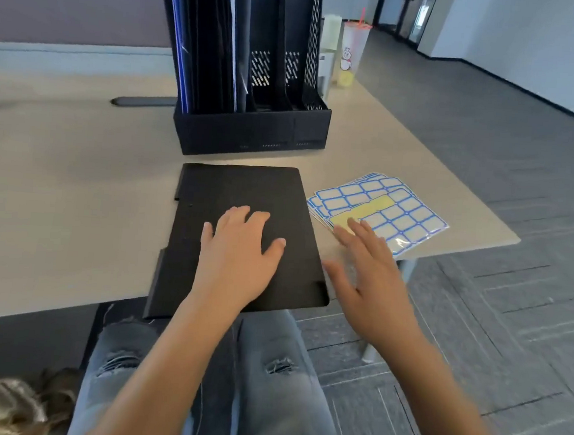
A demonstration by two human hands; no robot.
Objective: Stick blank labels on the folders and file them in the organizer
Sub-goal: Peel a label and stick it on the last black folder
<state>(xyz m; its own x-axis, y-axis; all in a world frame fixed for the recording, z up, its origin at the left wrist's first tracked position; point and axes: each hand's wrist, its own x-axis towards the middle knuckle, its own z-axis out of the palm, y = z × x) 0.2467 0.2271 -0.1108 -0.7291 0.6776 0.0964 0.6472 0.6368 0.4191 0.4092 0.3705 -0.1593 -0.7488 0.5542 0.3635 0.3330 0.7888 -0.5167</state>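
A black folder (243, 193) lies flat at the table's near edge, its front end overhanging. My left hand (239, 254) rests flat on it with fingers spread. My right hand (367, 271) is open beside the folder's right edge, its fingertips reaching the near corner of a stack of blue-bordered label sheets (392, 208). A black mesh organizer (251, 128) stands behind the folder; its left slot holds several dark folders (207, 39), and the two right slots look empty.
The beige table (57, 199) extends left; its right edge and corner lie just past the label sheets. A plastic cup with a straw (352, 50) and a pale container (331, 35) stand behind the organizer. My knees are under the table edge.
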